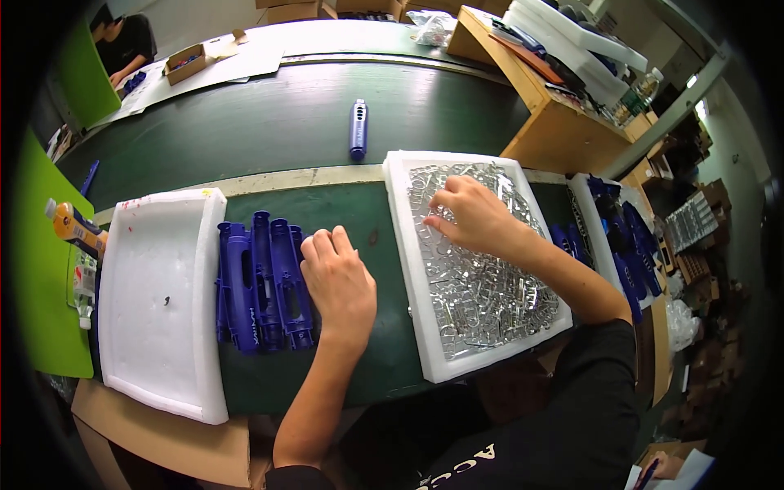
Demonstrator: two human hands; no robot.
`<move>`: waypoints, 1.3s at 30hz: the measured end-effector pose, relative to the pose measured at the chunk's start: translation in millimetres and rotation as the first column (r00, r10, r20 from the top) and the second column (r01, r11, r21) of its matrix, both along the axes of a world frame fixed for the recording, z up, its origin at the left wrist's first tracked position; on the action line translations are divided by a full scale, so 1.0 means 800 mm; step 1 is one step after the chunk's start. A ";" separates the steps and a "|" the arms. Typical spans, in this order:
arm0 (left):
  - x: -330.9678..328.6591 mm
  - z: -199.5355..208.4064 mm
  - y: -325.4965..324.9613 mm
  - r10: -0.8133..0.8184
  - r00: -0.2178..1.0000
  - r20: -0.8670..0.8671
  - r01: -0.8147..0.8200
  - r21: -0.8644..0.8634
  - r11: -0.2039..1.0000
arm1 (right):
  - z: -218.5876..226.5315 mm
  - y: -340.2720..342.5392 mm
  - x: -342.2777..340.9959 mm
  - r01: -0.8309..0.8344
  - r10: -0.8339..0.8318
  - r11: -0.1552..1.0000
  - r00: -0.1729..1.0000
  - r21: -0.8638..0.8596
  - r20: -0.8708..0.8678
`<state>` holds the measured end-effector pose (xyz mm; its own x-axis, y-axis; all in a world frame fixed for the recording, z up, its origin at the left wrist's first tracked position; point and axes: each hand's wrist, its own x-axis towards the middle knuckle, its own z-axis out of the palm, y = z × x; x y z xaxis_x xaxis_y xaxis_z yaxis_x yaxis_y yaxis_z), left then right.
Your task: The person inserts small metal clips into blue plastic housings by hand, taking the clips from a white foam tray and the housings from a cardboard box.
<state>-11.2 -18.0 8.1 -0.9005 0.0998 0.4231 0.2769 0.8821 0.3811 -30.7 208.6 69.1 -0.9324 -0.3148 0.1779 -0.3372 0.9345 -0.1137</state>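
My right hand (478,216) is over a white foam tray (414,286) filled with small shiny metal clips (490,298). Its thumb and forefinger are bent toward the clips with a gap between them, and nothing shows in that gap. My left hand (339,286) is beside a row of blue plastic shells (261,282), close against the rightmost one. The left fingers are curled in. The left thumb is hidden, and whatever those fingers may hold cannot be made out.
A white foam tray (159,302) with a dark speck stands left. One blue plastic piece (358,131) lies on the green belt (269,114) ahead. More blue parts (629,237) are at right, beside a wooden shelf (555,122). An orange bottle (77,229) stands far left; a person (126,45) sits beyond.
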 end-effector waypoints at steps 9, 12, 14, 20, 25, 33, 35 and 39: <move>-0.002 -0.020 -0.003 -0.185 0.983 -0.002 0.185 0.044 0.982 | 0.000 0.039 0.042 -0.011 -0.044 0.979 0.965 -0.205 -0.260; -0.003 0.004 -0.003 -0.058 0.989 -0.139 0.058 0.001 0.998 | 0.025 0.038 0.059 -0.015 -0.088 0.945 0.950 -0.328 -0.299; -0.003 0.010 -0.008 0.079 0.996 -0.046 -0.082 -0.075 0.994 | 0.044 0.032 0.078 0.129 -0.206 0.835 0.975 -0.535 -0.086; 0.006 0.007 -0.006 0.138 0.981 0.134 -0.109 -0.202 0.973 | 0.040 0.031 0.103 0.149 -0.151 0.509 0.985 -0.848 0.083; 0.002 -0.010 -0.010 -0.073 0.994 0.082 0.086 -0.181 0.980 | 0.034 0.028 0.114 0.175 -0.173 0.470 0.979 -0.865 0.105; 0.011 -0.001 -0.011 0.088 0.962 0.259 -0.061 -0.113 0.992 | 0.034 0.026 0.123 0.213 -0.116 0.386 0.977 -0.898 0.181; 0.011 0.002 -0.012 0.010 0.976 0.219 -0.002 -0.036 0.999 | 0.034 0.025 0.124 0.204 -0.106 0.381 0.979 -0.902 0.176; 0.002 0.022 -0.008 -0.175 0.913 0.368 0.011 0.407 0.913 | 0.038 0.018 0.125 0.214 -0.111 0.371 0.976 -0.904 0.186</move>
